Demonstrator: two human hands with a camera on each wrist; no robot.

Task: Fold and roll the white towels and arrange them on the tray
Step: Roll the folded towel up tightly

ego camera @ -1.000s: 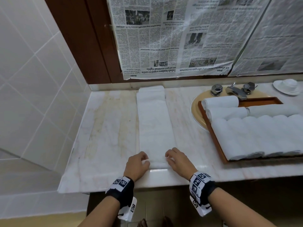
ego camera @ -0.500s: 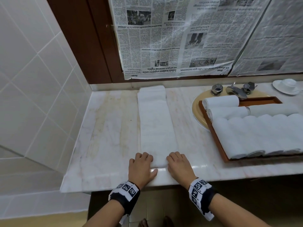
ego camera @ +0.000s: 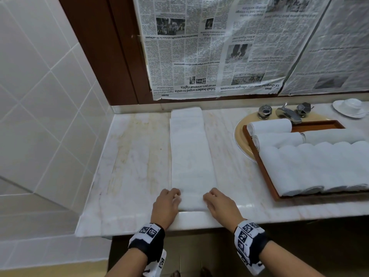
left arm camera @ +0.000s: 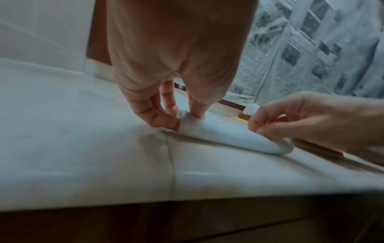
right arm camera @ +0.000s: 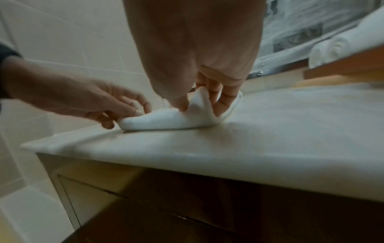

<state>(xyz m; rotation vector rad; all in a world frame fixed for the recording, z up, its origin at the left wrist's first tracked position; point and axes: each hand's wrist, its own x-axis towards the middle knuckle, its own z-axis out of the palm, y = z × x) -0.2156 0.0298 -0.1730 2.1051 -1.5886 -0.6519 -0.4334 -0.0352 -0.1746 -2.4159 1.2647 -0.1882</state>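
The towel [ego camera: 190, 156] lies folded into a long narrow strip on the marble counter [ego camera: 131, 162], and its long axis runs straight away from me, from the counter's front edge toward the wall with the newspaper [ego camera: 209, 47] on it. That is what my next move turns on, as I judge it: the roll has to travel along that line, directly away from my body, so both hands must push forward evenly or the roll will skew.

My left hand [ego camera: 166, 203] sits at the near left corner of the strip and my right hand [ego camera: 218, 202] at the near right corner, level with each other, so neither is closer to the work. The wrist views show the grip plainly. My left thumb and fingertips [left arm camera: 166, 121] pinch the left end of a small first turn of cloth, and my right thumb and fingers [right arm camera: 225, 97] pinch the right end, where the fabric is lifted into a little peak. Between the two pinches the near edge is curled up and over into a low tube lying across the strip, square to its long axis. All the rest of the strip lies flat on the counter ahead of my knuckles.

The tray [ego camera: 265, 176] stands to my right, over the sink [ego camera: 240, 142], well apart from this towel. It holds rolled towels [ego camera: 319, 168] packed side by side, with more behind them. So my right hand is the nearer one for carrying the finished roll over.
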